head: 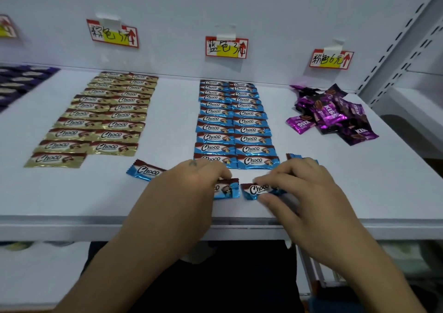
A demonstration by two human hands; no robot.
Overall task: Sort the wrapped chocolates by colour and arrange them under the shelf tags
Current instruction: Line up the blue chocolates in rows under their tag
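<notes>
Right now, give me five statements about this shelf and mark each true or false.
1. The gold chocolates lie in two columns. True.
2. The purple chocolates are lined up in rows. False: they lie in a loose heap.
3. The right hand pinches a blue chocolate. True.
4. The left hand rests on a gold chocolate. False: its fingers are on a second blue chocolate.
5. Nothing blue lies outside the blue columns. False: a stray blue chocolate lies left of the left hand.

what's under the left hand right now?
A blue Choco wrapper; only its right end shows past the left hand. The rest is covered. The right hand pinches a second wrapper beside it.
</notes>
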